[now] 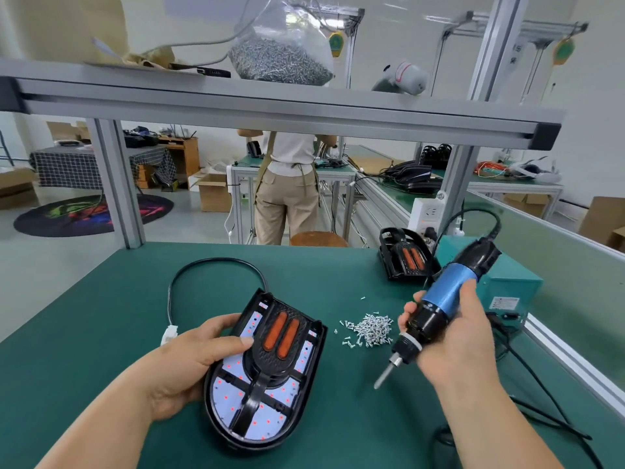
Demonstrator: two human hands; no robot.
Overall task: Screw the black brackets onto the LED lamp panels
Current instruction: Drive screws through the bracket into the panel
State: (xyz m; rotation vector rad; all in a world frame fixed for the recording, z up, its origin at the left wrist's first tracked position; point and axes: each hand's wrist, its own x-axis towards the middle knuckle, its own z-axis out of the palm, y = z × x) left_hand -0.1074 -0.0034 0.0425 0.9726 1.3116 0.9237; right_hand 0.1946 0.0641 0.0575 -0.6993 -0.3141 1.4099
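Note:
An LED lamp panel [233,394] in a black housing lies on the green mat in front of me, with a black bracket [270,353] carrying two orange strips seated on its white board. My left hand [192,360] grips the panel's left edge, thumb pressing on the bracket. My right hand [449,336] holds a blue and black electric screwdriver [439,306] above the mat, right of the panel, its bit [384,377] pointing down-left. A pile of small silver screws [370,330] lies between the panel and the screwdriver.
A second lamp panel with bracket [404,255] rests at the back right beside a teal power box [500,286]. The panel's black cable [203,269] loops behind it to a white connector [169,335]. A bag of screws [280,59] sits on the shelf overhead. A person [287,184] stands beyond the bench.

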